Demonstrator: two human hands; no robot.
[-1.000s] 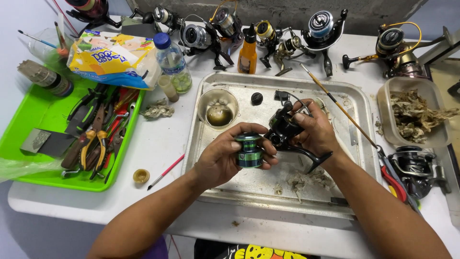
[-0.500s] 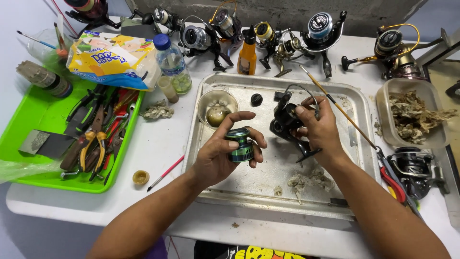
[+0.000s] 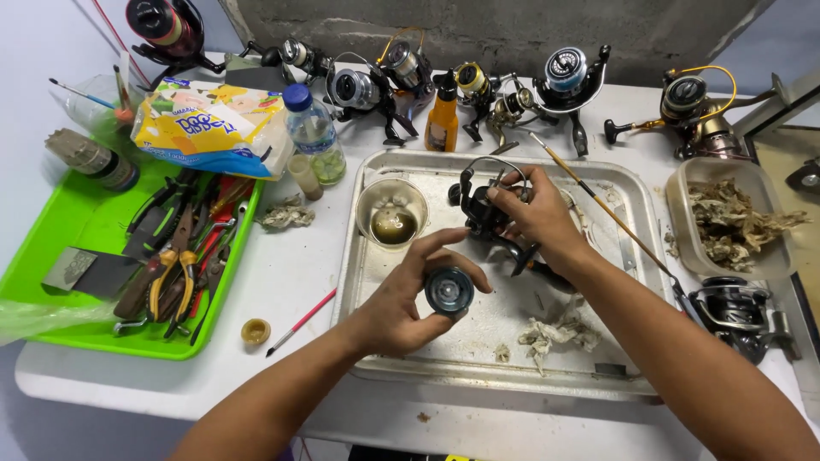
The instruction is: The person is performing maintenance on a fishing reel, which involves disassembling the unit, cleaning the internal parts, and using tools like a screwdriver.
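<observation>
Reel disassembly: left hand [image 3: 401, 312] grips the detached spool [image 3: 449, 290]; right hand [image 3: 534, 213], beyond it, clasps the black reel body [image 3: 483, 209]; servicing needs both hands steady.

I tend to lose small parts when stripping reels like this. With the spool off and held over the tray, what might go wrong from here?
1. The left hand holds the round dark spool only by the fingertips; it may slip onto the metal tray.
2. The open glass cup of brownish liquid stands close to both hands; a nudge might tip it.
3. The right hand grips the black reel body above dirty rag scraps, where fallen bits could hide.
</observation>
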